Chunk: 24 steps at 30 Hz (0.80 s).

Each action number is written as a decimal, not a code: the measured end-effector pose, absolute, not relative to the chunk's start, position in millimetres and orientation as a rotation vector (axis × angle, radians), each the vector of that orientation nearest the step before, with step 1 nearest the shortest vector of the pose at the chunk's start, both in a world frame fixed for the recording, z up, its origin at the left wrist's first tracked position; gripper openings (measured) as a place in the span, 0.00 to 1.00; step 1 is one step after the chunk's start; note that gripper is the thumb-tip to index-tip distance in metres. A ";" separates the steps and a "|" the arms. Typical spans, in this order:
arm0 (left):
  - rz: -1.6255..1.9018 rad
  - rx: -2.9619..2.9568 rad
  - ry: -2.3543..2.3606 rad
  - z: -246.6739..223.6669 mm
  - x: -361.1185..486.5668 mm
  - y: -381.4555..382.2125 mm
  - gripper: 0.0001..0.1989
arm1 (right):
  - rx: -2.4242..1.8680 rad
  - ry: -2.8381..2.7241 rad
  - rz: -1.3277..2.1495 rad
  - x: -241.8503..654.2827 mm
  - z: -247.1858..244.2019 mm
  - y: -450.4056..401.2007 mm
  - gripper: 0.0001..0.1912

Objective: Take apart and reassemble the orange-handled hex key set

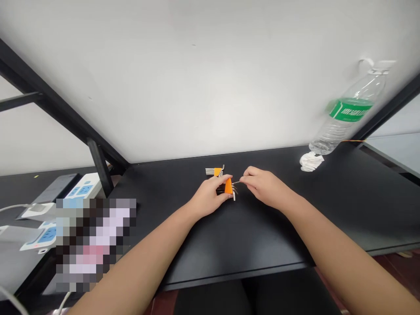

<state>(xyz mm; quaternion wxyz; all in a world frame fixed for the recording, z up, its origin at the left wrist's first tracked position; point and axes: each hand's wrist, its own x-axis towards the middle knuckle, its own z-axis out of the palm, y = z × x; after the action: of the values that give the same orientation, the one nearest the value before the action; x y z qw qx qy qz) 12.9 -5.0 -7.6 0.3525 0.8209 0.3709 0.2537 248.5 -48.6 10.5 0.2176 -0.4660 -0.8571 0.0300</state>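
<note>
Two hands work together near the middle of the desk (pixel 229 249). The left hand (pixel 208 197) is curled almost closed around a hex key set (pixel 227 188) with an orange holder. The right hand (pixel 265 187) is nearly closed too, and its thumb and forefinger seem to pinch the end of one thin hex key (pixel 236 182), at about 3 o'clock from the set. To do this well, the left hand should keep the holder firm and steady, and the pinch should stay close to the key's end, because so slim a metal piece can slip easily. A second hex key set (pixel 215 172) lies on the desk at about 11 o'clock from the hands, and neither hand touches it. A crumpled white tissue (pixel 311 162) and a clear water bottle (pixel 351 109) are well apart, at about 2 o'clock.
</note>
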 end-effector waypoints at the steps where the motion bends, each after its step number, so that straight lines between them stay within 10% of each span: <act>1: 0.658 2.138 0.960 -7.5 12.8 -4.9 0.26 | -1.280 -2.374 0.088 248.2 10.6 -48.6 0.14; 24: 0.653 2.163 0.954 -10.2 10.6 -2.6 0.25 | -1.244 -2.305 0.187 247.0 13.9 -50.5 0.14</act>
<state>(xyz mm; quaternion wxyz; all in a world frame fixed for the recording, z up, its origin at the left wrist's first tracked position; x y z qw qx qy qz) 10.6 -2.6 -10.2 0.3376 0.8301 0.3663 0.2507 247.0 -50.5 13.9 0.2549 -0.4582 -0.8487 0.0687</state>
